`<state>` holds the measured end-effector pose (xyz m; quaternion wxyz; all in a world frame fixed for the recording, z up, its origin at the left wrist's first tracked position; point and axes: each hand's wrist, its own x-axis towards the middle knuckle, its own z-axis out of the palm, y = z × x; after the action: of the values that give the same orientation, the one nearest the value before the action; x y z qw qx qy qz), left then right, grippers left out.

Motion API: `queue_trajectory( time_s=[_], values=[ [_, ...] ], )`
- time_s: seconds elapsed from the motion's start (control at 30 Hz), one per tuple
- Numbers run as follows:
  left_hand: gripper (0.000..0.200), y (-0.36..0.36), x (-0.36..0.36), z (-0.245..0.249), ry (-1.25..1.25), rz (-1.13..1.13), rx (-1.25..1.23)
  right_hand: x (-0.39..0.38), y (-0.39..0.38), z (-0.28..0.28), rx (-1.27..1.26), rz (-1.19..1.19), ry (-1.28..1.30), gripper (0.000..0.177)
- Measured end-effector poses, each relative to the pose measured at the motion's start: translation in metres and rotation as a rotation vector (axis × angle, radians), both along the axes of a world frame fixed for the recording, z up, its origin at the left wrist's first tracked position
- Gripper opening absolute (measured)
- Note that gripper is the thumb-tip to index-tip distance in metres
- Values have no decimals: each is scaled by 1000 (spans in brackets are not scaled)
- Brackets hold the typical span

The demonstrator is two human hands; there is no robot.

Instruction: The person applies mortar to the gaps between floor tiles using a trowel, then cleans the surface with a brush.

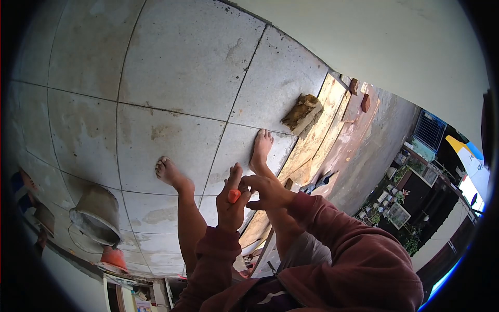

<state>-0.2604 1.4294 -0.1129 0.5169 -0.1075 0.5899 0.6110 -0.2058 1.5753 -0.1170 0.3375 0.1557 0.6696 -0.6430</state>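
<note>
My left hand [228, 206] is closed around a small orange-red object [234, 196], whose rounded end shows by the thumb. Most of that object is hidden in the palm, so its kind does not show. Right beside it, my right hand [268, 192] has thumb and fingertips curled together close to the left fingers; whatever is pinched there, I cannot tell. Both hands are in front of my body, above the pale tiled floor [171, 119], between my bare feet.
A rough brown block [303, 114] lies near the floor's edge. Brick pieces [365, 103] lie beyond. A grey bucket [97, 216] stands left, with a red-orange container [113, 258] beside it. Part of another person [27, 182] shows at the far left.
</note>
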Motion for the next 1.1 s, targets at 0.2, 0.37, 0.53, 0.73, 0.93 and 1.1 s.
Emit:
queue_trajectory(
  time_s=[0.2,0.37,0.53,0.73,0.93,1.1],
  values=[
    [55,4,-5,7,76,-151,103,17,7,0,-235,-323,-56,23],
    [57,9,-5,12,98,-220,195,17,14,14,-27,-327,-202,17],
    [58,-2,-2,1,11,217,12,77,62,-57,599,-296,-2,16],
    [46,14,33,1,-226,32,-108,3,192,-198,1109,-319,275,11],
    [42,16,51,4,-208,-259,-122,-157,245,-271,1418,53,442,18],
    [38,41,41,8,68,-584,-142,-146,280,-312,1441,375,551,20]
  ],
)
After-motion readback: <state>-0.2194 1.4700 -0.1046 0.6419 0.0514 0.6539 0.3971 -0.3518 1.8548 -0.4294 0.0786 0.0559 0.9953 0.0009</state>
